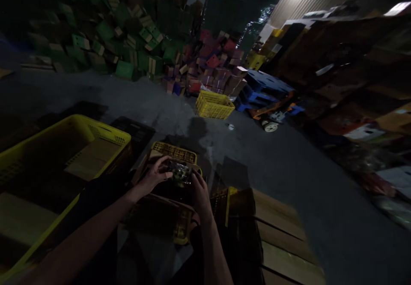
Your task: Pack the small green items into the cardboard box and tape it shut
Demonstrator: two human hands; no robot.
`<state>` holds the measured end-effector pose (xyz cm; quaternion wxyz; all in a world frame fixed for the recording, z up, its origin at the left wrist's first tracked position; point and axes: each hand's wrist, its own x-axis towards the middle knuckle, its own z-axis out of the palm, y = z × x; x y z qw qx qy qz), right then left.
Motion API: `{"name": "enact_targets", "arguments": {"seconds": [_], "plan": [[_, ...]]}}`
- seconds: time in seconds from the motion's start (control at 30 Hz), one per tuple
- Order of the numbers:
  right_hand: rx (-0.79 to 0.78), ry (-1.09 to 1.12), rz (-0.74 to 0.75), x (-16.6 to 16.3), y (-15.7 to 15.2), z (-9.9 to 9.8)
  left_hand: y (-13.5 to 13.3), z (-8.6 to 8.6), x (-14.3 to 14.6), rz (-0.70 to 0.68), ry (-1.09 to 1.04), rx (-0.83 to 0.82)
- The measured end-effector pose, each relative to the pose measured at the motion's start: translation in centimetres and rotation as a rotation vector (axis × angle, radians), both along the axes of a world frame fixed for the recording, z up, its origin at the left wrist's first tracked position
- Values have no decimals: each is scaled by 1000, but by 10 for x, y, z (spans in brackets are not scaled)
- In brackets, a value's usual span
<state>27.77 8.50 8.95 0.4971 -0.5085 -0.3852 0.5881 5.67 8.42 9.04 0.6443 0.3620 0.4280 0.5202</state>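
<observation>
Both of my hands grip one small clear pack of dark greenish produce [180, 173]. My left hand [156, 176] holds its left side with curled fingers. On the pack's right side my right hand [199, 193] is closed. They hold it just over a small yellow crate [175, 151] lined with brown cardboard, right in front of me. The pack's contents are too dim to name.
A big yellow crate [105, 131] with cardboard inside stands at my left. A wooden pallet [282, 238] lies at the lower right. Further off sit another yellow crate [214, 104], blue pallets [266, 83], a pallet jack [271, 120], and heaps of green [128, 45] and red boxes [218, 66].
</observation>
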Motion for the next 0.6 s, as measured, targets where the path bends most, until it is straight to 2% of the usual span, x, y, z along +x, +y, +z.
{"name": "enact_targets", "arguments": {"seconds": [0.17,0.27,0.4,0.6], "plan": [[16,-13,96,-4,-3,6,0,-2,2,-68,78,73],[8,9,79,-5,-3,7,1,-8,4,-24,118,-10],[11,19,50,-5,-3,6,2,-14,7,26,28,-127],[-6,-8,13,-3,-1,2,3,-10,4,-10,-51,-132]]}}
